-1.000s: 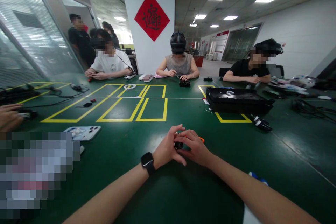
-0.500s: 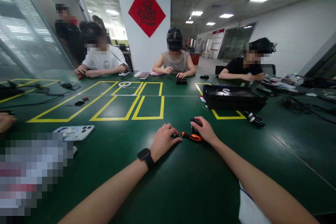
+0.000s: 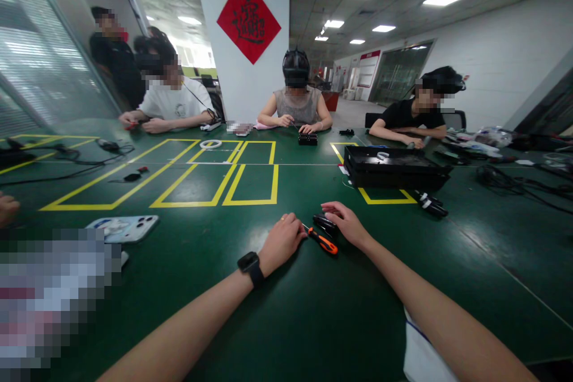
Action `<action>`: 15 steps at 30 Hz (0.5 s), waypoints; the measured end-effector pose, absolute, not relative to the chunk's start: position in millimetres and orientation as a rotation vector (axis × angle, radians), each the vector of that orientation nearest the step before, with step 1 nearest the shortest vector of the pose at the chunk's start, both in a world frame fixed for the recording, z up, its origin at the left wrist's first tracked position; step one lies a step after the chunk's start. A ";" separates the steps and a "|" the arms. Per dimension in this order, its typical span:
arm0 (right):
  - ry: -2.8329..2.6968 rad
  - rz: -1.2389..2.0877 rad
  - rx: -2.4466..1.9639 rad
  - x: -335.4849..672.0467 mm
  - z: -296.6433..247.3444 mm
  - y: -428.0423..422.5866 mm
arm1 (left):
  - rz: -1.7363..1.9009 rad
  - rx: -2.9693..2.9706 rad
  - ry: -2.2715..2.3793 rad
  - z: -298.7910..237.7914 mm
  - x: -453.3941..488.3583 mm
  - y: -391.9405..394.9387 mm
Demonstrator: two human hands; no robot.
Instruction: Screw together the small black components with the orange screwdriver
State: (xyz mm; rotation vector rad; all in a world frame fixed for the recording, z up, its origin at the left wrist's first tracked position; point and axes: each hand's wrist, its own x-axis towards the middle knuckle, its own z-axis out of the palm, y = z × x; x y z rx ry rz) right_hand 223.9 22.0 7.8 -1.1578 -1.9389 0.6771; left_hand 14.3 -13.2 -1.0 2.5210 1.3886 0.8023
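Observation:
My left hand (image 3: 282, 242), with a black watch (image 3: 250, 267) on its wrist, rests on the green table (image 3: 313, 322) with its fingers curled. The fingertips close on the thin metal end of an orange-handled screwdriver (image 3: 326, 243). The screwdriver lies slanted on the table between my two hands. Just right of it, my right hand (image 3: 347, 224) lies low with its fingers over a small black part (image 3: 324, 224), pressing it against the tabletop.
A black tray (image 3: 394, 170) stands ahead on the right, with black clips (image 3: 430, 203) beside it. A phone (image 3: 125, 227) lies at the left near another person's hand (image 3: 6, 209). Yellow tape boxes (image 3: 215, 185) mark the middle. Cables (image 3: 514, 182) trail at both sides. Three people sit opposite.
My hands, joined around the black part a second ago, have parted. The right hand lifted the part, then lowered it to the table. The screwdriver has swung to a slant.

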 end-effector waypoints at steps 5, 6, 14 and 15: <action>-2.147 0.526 -0.992 224.1 20.5 12.0 | 0.875 2.650 1.326 6.1 17.2 -23.6; -2.168 0.531 -0.987 225.0 21.7 11.5 | 0.895 2.671 1.294 7.1 17.7 -25.5; -2.225 0.457 -0.988 229.2 18.9 15.7 | 0.868 2.615 1.078 5.1 19.5 -25.8; -2.245 0.437 -1.026 229.8 18.2 17.7 | 0.856 2.586 1.073 4.6 19.4 -24.9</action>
